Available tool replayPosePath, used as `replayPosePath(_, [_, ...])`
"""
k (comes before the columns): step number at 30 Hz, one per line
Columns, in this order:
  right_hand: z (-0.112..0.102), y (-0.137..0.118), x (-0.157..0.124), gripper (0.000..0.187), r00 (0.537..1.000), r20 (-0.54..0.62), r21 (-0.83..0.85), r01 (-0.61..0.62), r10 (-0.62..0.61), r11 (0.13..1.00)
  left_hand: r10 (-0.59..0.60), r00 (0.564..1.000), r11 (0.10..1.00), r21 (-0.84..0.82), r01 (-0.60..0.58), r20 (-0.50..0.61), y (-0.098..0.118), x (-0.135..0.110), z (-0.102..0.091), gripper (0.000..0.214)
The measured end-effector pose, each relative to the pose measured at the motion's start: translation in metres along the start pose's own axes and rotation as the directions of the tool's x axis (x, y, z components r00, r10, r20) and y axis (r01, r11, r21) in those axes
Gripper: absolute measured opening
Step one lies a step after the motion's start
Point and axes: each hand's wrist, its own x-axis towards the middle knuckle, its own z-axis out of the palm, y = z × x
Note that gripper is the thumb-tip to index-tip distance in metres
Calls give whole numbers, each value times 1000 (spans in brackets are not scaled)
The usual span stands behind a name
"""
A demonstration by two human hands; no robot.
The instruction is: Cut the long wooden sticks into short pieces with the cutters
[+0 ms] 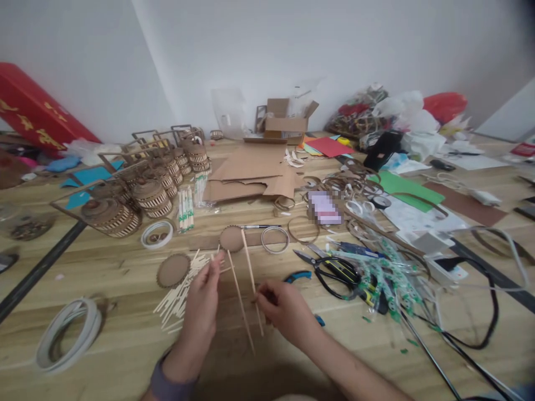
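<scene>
My right hand [282,306] pinches a long, thin wooden chopstick [247,256], which slants up and away from me. A second chopstick [239,301] lies between my hands, close to my left fingertips; whether they touch it I cannot tell. My left hand [204,295] is closed, thumb against fingers, and anything in it is hidden. Beside and under it spreads a pile of short cut sticks [178,301]. One round cardboard disc [173,270] with a ridged edge lies left of the pile, another disc [231,238] just beyond my left fingertips.
Black-handled scissors [334,275], blue-handled pliers [298,275] and green-printed wrappers [388,278] lie to the right. Tape rolls [69,334] sit at left. Several small lidded stick baskets [152,197] with handles stand at back left. Cardboard sheets [246,161] and a box [286,123] are behind.
</scene>
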Motion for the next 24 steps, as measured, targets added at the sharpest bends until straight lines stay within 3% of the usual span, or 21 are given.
replayPosePath(2, [-1,-2,2,13,999,-25,65,-20,22,998,51,998,994,94,-49,-24,4,-6,-9,23])
replayPosePath(3, [-2,-3,1,13,999,-22,98,-27,29,995,47,999,988,147,-47,3,6,-11,-12,23])
replayPosePath(4, [-2,-5,1,13,999,-15,130,-28,31,991,16,995,977,210,-37,100,8,-17,-15,22])
replayPosePath(6, [-1,-10,-1,11,1000,-2,191,-17,18,982,-110,931,942,334,-14,349,8,-28,-18,25])
replayPosePath(9, [1,-14,-2,7,1000,2,254,1,-2,967,-209,823,900,433,-49,528,3,-39,-18,29])
replayPosePath(13, [2,-15,-3,4,1000,-1,269,14,-14,963,-240,778,866,491,-99,580,-1,-41,-16,28])
replayPosePath(18, [1,-12,-2,6,998,-25,220,57,-52,974,-198,770,901,421,-101,607,0,-40,-15,28])
replayPosePath(21, [-2,-10,-4,8,990,-51,58,132,-129,990,-190,788,925,376,-56,585,1,-38,-12,30])
replayPosePath(24, [-7,-7,-9,21,949,-56,-229,289,-309,930,-211,824,971,207,117,525,4,-35,-9,36])
